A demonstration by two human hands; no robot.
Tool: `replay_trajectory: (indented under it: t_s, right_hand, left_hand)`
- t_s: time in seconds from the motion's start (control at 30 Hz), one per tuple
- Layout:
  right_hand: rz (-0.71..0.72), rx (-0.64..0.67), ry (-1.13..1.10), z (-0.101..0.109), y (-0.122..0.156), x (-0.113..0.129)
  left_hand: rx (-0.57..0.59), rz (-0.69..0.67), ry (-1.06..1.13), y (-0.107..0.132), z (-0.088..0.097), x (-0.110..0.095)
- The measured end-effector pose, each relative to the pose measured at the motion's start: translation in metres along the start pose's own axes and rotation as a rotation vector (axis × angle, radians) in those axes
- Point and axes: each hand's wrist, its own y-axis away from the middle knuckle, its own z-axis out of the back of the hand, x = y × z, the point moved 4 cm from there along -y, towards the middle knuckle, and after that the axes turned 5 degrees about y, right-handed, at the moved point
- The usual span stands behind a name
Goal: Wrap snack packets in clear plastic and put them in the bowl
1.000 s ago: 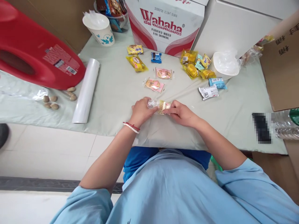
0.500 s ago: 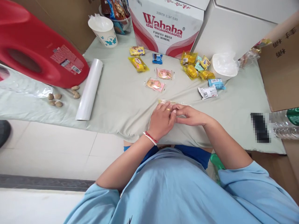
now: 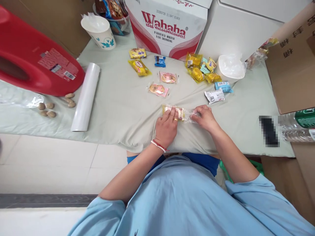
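Near the table's front edge lies a yellow-and-white snack packet [image 3: 181, 113] in a clear plastic bag [image 3: 189, 116]. My left hand [image 3: 166, 126] rests on the packet with its fingers stretched out flat, covering part of it. At the packet's right, my right hand [image 3: 205, 117] pinches the loose end of the clear bag between thumb and fingers. Beyond my hands are two pink-wrapped biscuits [image 3: 158, 89], a small blue packet [image 3: 160, 61] and two yellow packets [image 3: 139, 67].
A white roll [image 3: 86, 96], a red jug [image 3: 36, 55] and several brown nuts [image 3: 51, 114] are on the left. A Wahaba box [image 3: 167, 29] stands behind. To the right are yellow packets [image 3: 197, 74], a white bowl [image 3: 231, 70] and bottles [image 3: 302, 119].
My right hand has moved right, away from my left, drawing the bag's end out. My left hand has flattened over the packet, which now shows more. The view has shifted slightly.
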Motion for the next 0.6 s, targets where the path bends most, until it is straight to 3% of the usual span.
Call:
replay_trajectory:
  t_s: [0.17, 0.33, 0.47, 0.53, 0.6]
  right_hand:
    - [0.034, -0.033, -0.193, 0.009, 0.001, 0.037]
    - [0.223, 0.064, -0.069, -0.026, -0.023, 0.093]
    - [0.281, 0.058, 0.021, -0.044, -0.031, 0.096]
    - [0.310, 0.023, 0.040, -0.045, -0.029, 0.090]
    - [0.334, 0.003, 0.040, -0.044, -0.026, 0.086]
  left_hand:
    - [0.034, -0.020, -0.007, 0.001, -0.001, -0.008]
    - [-0.010, -0.004, 0.112, 0.001, 0.000, -0.007]
    - [-0.134, 0.007, 0.490, 0.006, 0.013, 0.016]
    - [-0.252, 0.133, 0.691, 0.007, 0.019, 0.034]
    - [-0.346, 0.325, 0.691, 0.004, 0.019, 0.048]
